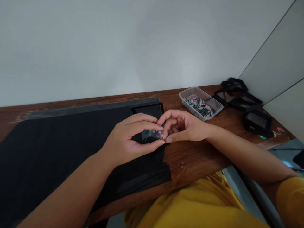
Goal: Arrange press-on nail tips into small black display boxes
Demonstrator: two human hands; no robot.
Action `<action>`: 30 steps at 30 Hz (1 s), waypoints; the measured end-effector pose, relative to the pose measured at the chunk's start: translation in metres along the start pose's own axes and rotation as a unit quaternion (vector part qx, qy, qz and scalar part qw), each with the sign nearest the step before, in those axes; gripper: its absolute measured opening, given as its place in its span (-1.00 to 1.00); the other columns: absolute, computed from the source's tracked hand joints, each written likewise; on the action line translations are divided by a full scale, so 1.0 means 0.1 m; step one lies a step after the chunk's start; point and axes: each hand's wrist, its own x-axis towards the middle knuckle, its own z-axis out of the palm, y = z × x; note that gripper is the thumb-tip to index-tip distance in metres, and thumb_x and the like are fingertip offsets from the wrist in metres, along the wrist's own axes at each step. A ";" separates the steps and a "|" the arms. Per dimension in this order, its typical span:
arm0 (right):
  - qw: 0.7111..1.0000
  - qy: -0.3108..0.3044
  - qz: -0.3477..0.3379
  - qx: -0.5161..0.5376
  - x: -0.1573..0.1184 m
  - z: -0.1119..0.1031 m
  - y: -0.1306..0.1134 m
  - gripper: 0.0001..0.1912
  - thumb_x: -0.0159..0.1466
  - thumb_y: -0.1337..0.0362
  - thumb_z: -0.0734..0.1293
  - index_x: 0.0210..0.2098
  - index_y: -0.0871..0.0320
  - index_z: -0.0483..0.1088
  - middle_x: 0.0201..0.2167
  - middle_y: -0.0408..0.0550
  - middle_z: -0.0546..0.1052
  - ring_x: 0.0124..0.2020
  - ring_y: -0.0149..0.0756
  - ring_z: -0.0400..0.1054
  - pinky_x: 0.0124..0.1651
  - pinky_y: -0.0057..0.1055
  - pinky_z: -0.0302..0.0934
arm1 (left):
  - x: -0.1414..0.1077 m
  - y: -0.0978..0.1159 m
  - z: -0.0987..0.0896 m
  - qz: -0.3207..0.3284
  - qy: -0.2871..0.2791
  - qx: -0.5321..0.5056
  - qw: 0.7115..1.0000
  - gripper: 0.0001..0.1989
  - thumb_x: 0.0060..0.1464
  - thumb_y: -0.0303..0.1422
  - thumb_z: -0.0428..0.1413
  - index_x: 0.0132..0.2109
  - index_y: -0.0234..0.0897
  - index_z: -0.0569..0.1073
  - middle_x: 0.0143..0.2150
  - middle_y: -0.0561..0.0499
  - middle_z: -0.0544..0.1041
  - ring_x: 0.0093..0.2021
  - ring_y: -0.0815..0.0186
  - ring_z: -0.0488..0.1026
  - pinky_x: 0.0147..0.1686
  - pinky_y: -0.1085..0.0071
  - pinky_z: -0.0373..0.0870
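My left hand (129,139) and my right hand (182,126) meet over the middle of a wooden table (190,155). Between their fingertips sits a small cluster of multicoloured stone chips (156,134), pinched by both hands; whether the chips are strung or loose I cannot tell. Under my left hand lies a black mat (59,148). A small black frame (148,109) rests on the mat just behind the hands.
A clear plastic tub (200,103) of similar coloured chips stands at the back right. Further right lie several black frames and boxes (239,95) and a black case (257,122), with a few loose chips (276,132) near the table's edge. A white wall runs behind.
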 end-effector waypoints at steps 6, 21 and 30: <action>0.998 0.069 -0.006 -0.012 0.00 -0.02 0.00 -0.52 0.23 0.26 0.68 -0.01 0.12 0.43 -0.24 -0.20 0.68 -0.44 -0.55 0.42 -0.37 -0.58 0.26 | -0.01 -0.02 -0.19 -0.024 -0.003 0.011 1.000 -0.80 0.37 -0.08 0.31 -0.04 -0.06 0.66 -0.13 0.04 0.77 -0.22 0.23 0.71 -0.13 0.29 0.72; 0.993 0.115 -0.008 0.011 0.02 -0.06 -0.08 -0.47 0.09 0.25 0.76 -0.22 0.09 0.39 -0.31 -0.23 0.67 -0.36 -0.50 0.53 -0.27 -0.56 0.43 | -0.16 -0.23 -0.09 -0.068 -0.140 0.083 0.984 -0.89 0.18 -0.17 0.27 -0.20 -0.01 0.67 -0.44 0.16 0.62 -0.54 0.33 0.53 -0.51 0.43 0.40; 0.993 0.110 -0.008 0.033 0.01 -0.07 -0.05 -0.43 0.13 0.14 0.76 -0.19 0.07 0.34 -0.35 -0.27 0.62 -0.40 -0.50 0.49 -0.36 -0.57 0.43 | -0.16 -0.25 -0.08 -0.082 -0.158 0.078 0.981 -0.83 0.19 -0.18 0.25 -0.11 0.03 0.71 -0.41 0.14 0.66 -0.51 0.28 0.54 -0.48 0.41 0.42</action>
